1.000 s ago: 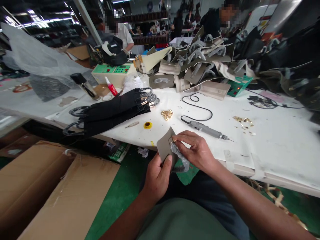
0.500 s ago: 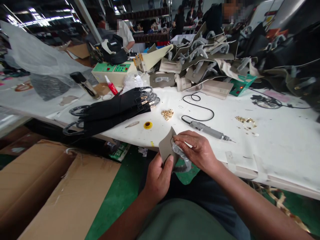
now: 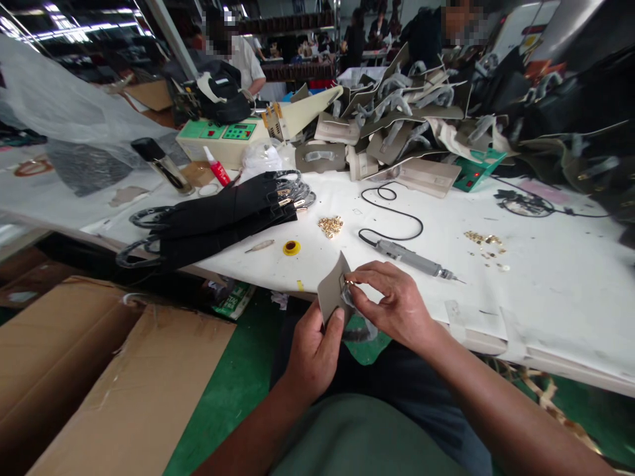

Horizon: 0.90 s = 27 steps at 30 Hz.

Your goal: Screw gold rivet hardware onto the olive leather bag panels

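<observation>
My left hand (image 3: 317, 350) grips a grey-brown panel (image 3: 331, 291) by its lower part, thumb on the near face, just off the table's front edge. A plastic-wrapped handle (image 3: 364, 329) hangs from the panel's right side. At the panel's upper right, my right hand (image 3: 389, 297) pinches a small gold-coloured piece (image 3: 349, 283) between thumb and forefinger. Beyond my hands, a pile of small gold parts (image 3: 331, 227) lies on the white table (image 3: 546, 291), with a yellow spool (image 3: 291, 248) to its left and a grey electric screwdriver (image 3: 414, 259) to its right.
Black strapped pieces (image 3: 218, 211) lie at the left, near a red bottle (image 3: 217, 166). Behind are a green-panelled machine (image 3: 223, 135) and heaped grey-brown panels (image 3: 397, 119). More gold parts (image 3: 486, 241) lie right. Cardboard boxes (image 3: 143, 377) stand lower left. People are in the background.
My right fingers have opened slightly around the small gold piece, which now shows more. The panel has turned a little and its wrapped handle shows less. The view has shifted slightly.
</observation>
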Each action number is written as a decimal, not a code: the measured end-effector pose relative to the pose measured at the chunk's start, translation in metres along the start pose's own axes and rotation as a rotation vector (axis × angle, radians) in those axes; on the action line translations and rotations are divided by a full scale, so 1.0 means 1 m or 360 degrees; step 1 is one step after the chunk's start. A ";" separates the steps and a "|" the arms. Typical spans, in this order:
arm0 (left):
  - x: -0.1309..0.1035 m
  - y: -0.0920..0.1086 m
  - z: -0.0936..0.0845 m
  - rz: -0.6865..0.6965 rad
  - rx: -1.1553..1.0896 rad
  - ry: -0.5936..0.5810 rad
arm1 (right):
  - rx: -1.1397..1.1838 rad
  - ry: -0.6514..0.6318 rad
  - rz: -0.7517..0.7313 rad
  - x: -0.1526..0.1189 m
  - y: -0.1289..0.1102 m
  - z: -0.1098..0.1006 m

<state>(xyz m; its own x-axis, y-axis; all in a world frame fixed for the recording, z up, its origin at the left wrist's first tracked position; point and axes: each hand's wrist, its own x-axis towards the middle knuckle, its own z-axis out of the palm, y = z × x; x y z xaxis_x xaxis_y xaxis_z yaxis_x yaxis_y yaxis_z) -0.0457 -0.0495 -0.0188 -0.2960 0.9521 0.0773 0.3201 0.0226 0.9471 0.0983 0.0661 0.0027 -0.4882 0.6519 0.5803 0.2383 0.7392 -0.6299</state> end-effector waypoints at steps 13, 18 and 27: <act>0.004 0.002 0.000 0.0102 0.0103 0.0003 | 0.0103 -0.0023 0.0118 -0.002 0.003 0.003; 0.006 0.002 0.000 0.0096 0.0091 0.0012 | 0.0226 0.0062 0.0166 0.002 -0.002 0.004; 0.007 -0.001 -0.001 0.0065 0.0056 -0.0002 | 0.0113 -0.0079 0.0164 0.005 -0.006 -0.006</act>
<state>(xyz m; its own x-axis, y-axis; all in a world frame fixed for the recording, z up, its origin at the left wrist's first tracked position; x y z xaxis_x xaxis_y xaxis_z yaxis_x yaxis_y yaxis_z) -0.0486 -0.0435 -0.0194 -0.2808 0.9528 0.1150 0.3633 -0.0054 0.9317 0.0998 0.0664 0.0126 -0.5056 0.7134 0.4852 0.2303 0.6536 -0.7209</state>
